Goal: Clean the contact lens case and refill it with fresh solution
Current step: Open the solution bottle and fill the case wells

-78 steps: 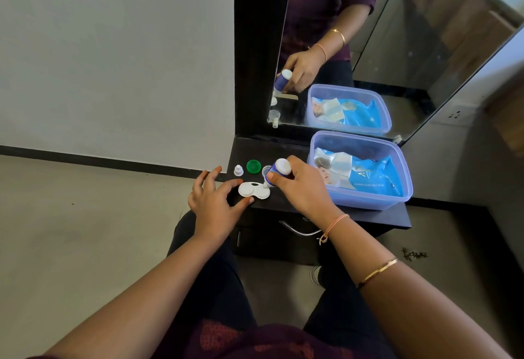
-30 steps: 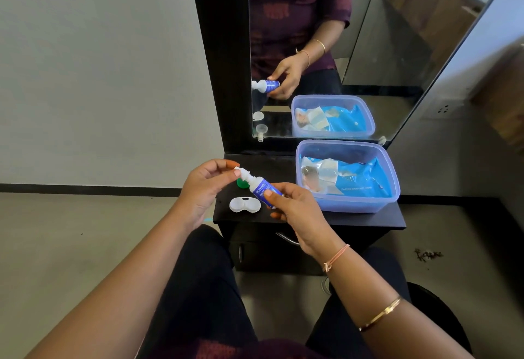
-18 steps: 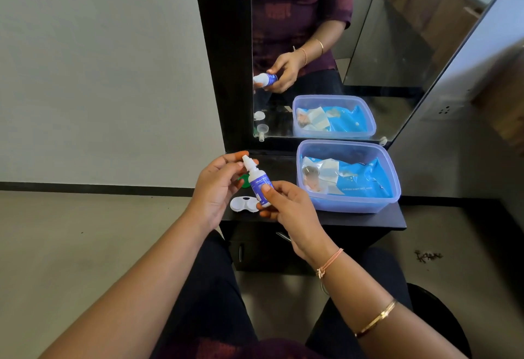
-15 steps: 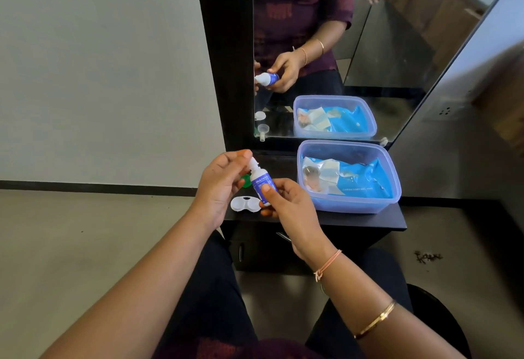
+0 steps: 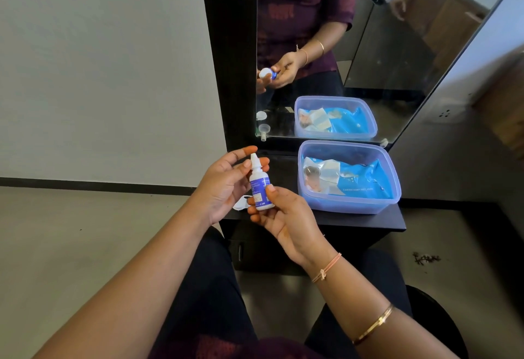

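A small white solution bottle (image 5: 258, 185) with a blue label stands upright in the air above the shelf's front left corner. My right hand (image 5: 286, 217) grips its lower half from the right. My left hand (image 5: 224, 185) is at its top, thumb and fingertips pinching the narrow white cap (image 5: 253, 158) while the index finger sticks up. The white contact lens case (image 5: 240, 203) lies on the black shelf (image 5: 354, 221) under my hands, mostly hidden by them. Its wells are hidden.
A translucent purple tub (image 5: 348, 206) with blue wipe packets fills the shelf's right side. A tall mirror (image 5: 368, 75) in a black frame rises behind it and reflects another person's hand (image 5: 397, 7) at the top right. Bare floor lies to the left.
The bottle went from nozzle-down over the case to tilted, then upright and higher. My left hand left the case and closed on the bottle's top with the cap.
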